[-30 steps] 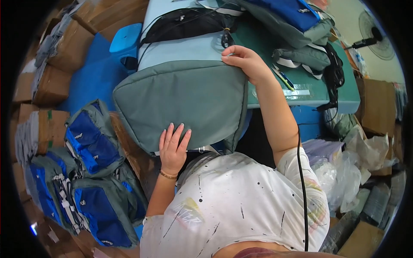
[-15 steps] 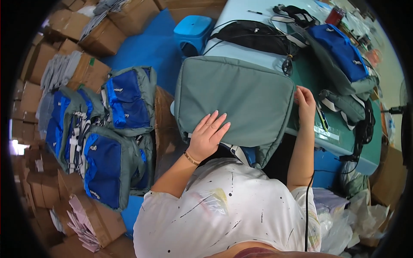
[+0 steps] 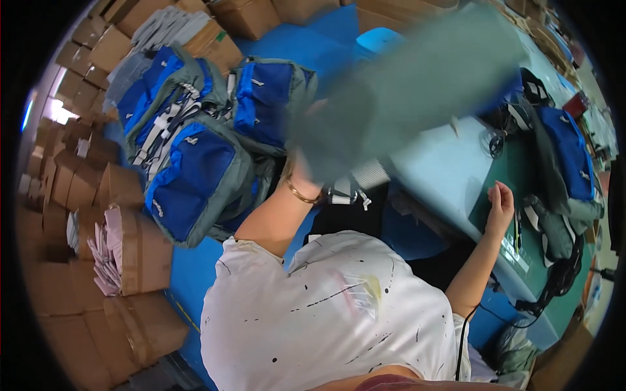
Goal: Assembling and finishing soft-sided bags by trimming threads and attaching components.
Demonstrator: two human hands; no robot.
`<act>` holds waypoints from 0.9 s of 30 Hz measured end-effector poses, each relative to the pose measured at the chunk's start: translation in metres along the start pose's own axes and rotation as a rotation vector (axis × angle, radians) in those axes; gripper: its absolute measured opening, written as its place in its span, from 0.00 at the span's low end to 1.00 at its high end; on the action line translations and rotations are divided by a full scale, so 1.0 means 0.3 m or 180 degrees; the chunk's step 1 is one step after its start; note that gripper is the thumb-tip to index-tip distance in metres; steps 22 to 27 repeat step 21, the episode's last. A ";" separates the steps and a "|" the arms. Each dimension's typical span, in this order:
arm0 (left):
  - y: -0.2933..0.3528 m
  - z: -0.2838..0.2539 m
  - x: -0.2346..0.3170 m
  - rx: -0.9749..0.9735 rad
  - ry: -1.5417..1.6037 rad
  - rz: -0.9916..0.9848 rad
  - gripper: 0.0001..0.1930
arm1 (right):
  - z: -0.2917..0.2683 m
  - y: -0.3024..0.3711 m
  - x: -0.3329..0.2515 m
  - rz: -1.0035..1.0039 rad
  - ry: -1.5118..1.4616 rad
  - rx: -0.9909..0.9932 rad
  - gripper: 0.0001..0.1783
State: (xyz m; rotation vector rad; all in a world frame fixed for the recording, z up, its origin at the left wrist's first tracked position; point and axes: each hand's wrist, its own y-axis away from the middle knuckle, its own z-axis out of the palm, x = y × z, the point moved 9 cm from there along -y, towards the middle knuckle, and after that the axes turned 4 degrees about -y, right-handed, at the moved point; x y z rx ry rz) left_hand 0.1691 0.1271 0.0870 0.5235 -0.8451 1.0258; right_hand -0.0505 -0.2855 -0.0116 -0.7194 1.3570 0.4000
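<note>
Grey-green bag (image 3: 417,85): blurred, lifted across the upper centre of the frame, above the surface (image 3: 443,169).
Left hand (image 3: 306,171): grip grasping the bag's lower edge, fingers hidden behind it.
Right hand (image 3: 501,203): centre right, released, fingers loosely curled, on the surface.
Blue-and-grey backpacks (image 3: 195,169): piled upper left.

grey backpack in the air (image 3: 417,85): we count one, blurred
blue-and-grey backpacks on floor (image 3: 195,176): we count three
blue backpack on table (image 3: 570,156): one
hands: two, left hand (image 3: 306,166), right hand (image 3: 501,205)
cardboard boxes (image 3: 130,254): many, we can't tell exactly
</note>
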 end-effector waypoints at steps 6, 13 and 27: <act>0.216 -0.082 0.549 0.1635 -0.0493 0.2218 0.13 | 0.024 0.003 -0.014 0.0044 0.0005 -0.0102 0.09; 0.288 -0.433 1.081 0.2059 -0.0238 0.3372 0.11 | 0.022 0.003 -0.019 0.0070 0.0000 -0.0063 0.08; 0.318 -0.719 1.259 0.2409 -0.0311 0.3146 0.28 | 0.016 -0.006 0.016 0.0052 0.0054 -0.0151 0.09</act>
